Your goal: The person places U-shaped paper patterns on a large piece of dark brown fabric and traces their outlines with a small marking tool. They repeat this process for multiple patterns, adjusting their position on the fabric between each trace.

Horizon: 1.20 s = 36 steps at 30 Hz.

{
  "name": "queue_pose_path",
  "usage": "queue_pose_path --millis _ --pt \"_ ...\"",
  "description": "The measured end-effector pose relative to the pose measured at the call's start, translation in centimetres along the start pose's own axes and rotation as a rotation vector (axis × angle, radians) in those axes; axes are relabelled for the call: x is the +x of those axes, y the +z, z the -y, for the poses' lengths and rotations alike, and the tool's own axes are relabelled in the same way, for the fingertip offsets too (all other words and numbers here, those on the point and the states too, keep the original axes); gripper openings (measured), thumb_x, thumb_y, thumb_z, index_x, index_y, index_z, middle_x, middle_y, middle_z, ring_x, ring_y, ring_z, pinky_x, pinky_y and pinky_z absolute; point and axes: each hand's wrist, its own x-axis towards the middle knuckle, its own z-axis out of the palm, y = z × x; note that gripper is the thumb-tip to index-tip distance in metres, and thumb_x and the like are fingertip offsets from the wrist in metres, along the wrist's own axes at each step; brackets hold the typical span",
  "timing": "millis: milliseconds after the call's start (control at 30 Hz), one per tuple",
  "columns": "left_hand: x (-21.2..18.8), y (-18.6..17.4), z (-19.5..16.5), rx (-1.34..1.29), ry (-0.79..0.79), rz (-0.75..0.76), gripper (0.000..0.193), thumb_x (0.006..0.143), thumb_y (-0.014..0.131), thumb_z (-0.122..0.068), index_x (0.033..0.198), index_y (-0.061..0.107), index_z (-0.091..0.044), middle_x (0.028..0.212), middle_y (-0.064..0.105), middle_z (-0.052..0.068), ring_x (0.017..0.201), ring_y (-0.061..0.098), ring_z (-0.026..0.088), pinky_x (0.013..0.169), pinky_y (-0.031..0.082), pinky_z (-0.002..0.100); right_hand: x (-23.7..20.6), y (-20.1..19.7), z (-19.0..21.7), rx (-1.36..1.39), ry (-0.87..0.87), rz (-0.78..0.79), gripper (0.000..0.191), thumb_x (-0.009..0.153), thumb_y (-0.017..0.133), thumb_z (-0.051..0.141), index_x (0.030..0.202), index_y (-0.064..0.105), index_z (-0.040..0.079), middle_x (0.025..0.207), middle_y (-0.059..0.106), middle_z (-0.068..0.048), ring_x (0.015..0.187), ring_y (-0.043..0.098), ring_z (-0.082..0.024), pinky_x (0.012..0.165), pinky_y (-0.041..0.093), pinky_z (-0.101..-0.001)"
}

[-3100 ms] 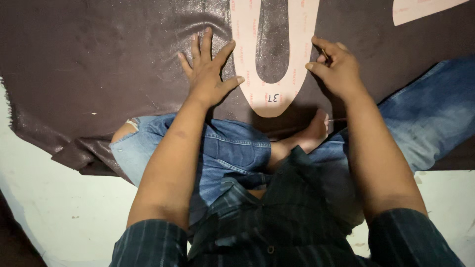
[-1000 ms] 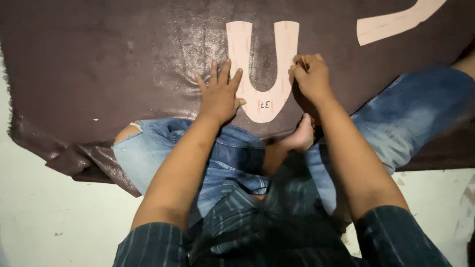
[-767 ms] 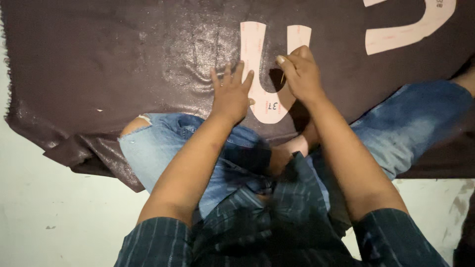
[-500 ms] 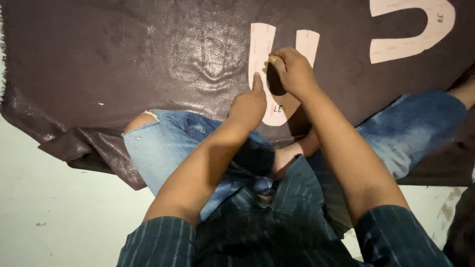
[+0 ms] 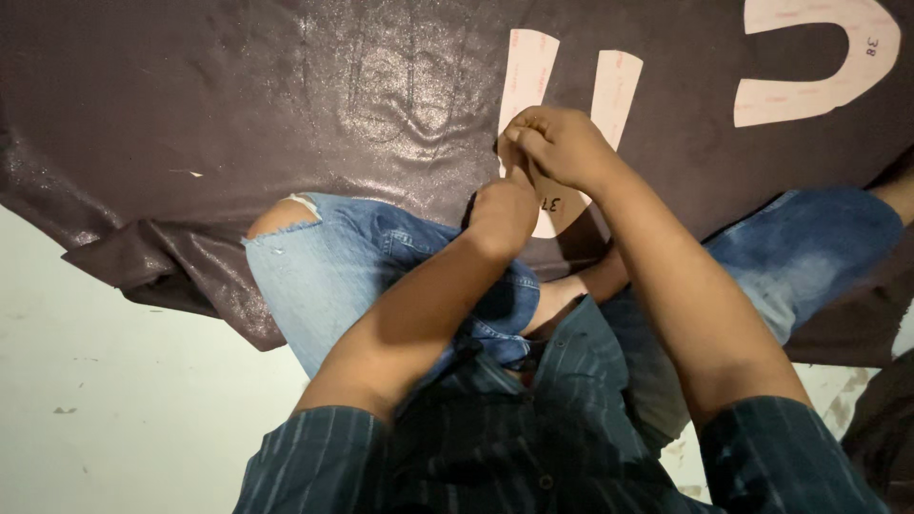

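Single head view; looks steeply down, close, over lap

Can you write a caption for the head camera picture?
Both hands, left hand and right hand, press a U-shaped paper pattern onto dark leather sheet.

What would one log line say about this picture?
left hand: on U-shaped paper template | right hand: closed on template edge | template: flat on dark leather sheet | second template: far right

U-template [image 5: 609,81] on sheet [image 5: 238,105], 2nd template [image 5: 828,57] to right; sheet over knees.
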Motion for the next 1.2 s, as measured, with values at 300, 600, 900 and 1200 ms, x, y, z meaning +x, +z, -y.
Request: queue_pose_path --millis 300,600,900,1200 --pt "-0.2 -0.7 -0.5 0.054 -0.036 0.036 0.025 0.091 0.055 -0.015 0.104 0.068 0.001 0.093 0.075 0.022 0.084 0.075 0.035 0.068 0.061 0.047 1.6 0.5 -0.5 -0.217 -0.296 -0.162 0.018 0.1 0.067 0.018 0.107 0.077 0.005 0.102 0.077 -0.015 0.092 0.072 -0.033 0.085 0.056 -0.0419" --pt "-0.1 0.9 -0.5 0.121 0.057 0.03 0.029 0.096 0.054 -0.013 0.111 0.045 0.01 0.1 0.072 0.027 0.092 0.074 0.041 0.074 0.061 0.051 1.7 0.4 -1.0 -0.198 -0.261 -0.079 0.016 0.099 0.065 0.014 0.107 0.076 0.005 0.101 0.075 -0.016 0.091 0.073 -0.033 0.085 0.057 -0.0425" --pt "-0.5 -4.2 -0.9 0.122 0.052 0.242 0.07 0.093 0.054 -0.017 0.146 0.026 0.018 0.113 0.063 0.037 0.1 0.067 0.042 0.079 0.058 0.043 3.7 -0.6 -0.8 -0.228 -0.322 -0.196 0.014 0.099 0.067 0.014 0.105 0.077 0.005 0.1 0.075 -0.017 0.09 0.073 -0.036 0.083 0.057 -0.0441" --pt "-0.9 -4.4 -1.2 0.289 0.095 -0.313 0.055 0.079 0.053 -0.013 0.127 0.06 0.012 0.14 0.056 0.024 0.105 0.056 0.027 0.091 0.043 0.034 7.0 -1.7 -1.1 -0.2 -0.356 -0.315 0.014 0.103 0.069 0.016 0.105 0.074 0.003 0.1 0.075 -0.017 0.092 0.072 -0.035 0.082 0.056 -0.0436"
